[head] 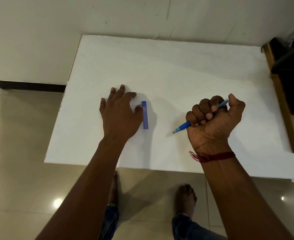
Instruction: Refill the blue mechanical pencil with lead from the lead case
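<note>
We have a single view, from a wide-angle camera worn on the head. It looks forward and steeply down from above the near edge of the white table. The tabletop fills the middle of the frame, with the wall across the top and the tiled floor at left and bottom. Both forearms enter from the bottom edge. The left hand sits near centre and the right hand right of centre. We are near enough to see fingernails and the blue mechanical pencil in that fist. The person's feet show low in the frame.
</note>
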